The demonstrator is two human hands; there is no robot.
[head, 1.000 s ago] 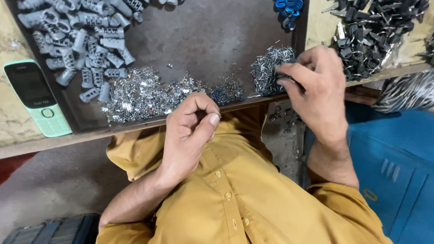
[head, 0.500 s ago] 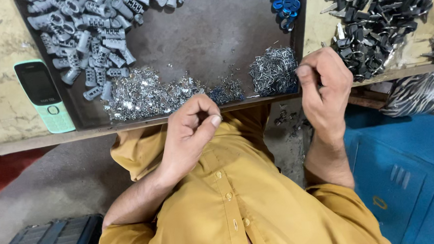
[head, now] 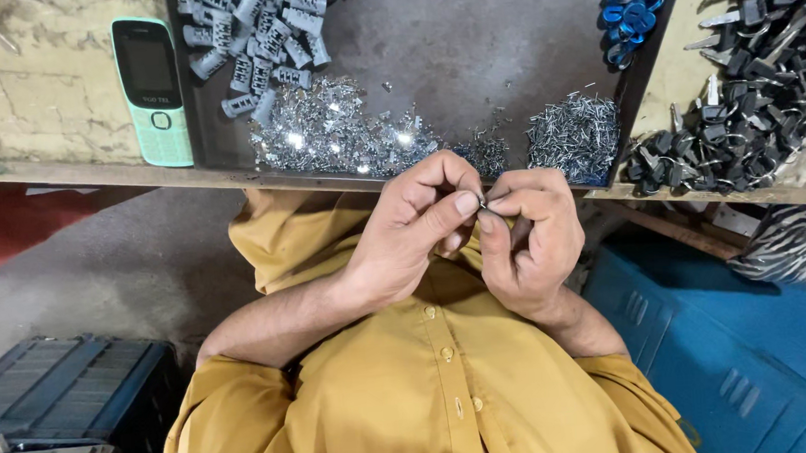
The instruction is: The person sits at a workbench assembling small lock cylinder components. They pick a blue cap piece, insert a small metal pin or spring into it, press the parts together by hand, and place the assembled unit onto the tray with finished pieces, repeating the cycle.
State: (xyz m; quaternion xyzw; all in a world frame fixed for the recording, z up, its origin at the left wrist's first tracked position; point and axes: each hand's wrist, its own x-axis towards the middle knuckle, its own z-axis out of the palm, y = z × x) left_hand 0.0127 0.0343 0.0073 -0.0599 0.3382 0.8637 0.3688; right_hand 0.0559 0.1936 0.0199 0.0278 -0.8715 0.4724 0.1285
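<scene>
Both hands meet above the lap, just off the bench (head: 69, 166) edge: the left hand (head: 417, 230) and right hand (head: 528, 243) pinch one small metal part (head: 483, 205) between fingertips, close to the tray (head: 467, 39) of loose pieces for short reaches.

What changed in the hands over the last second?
The right hand left the pile of small pins and came in to meet the left hand above the lap; both now pinch a tiny metal piece. The tray, its heaps and the green phone kept their places.
</scene>
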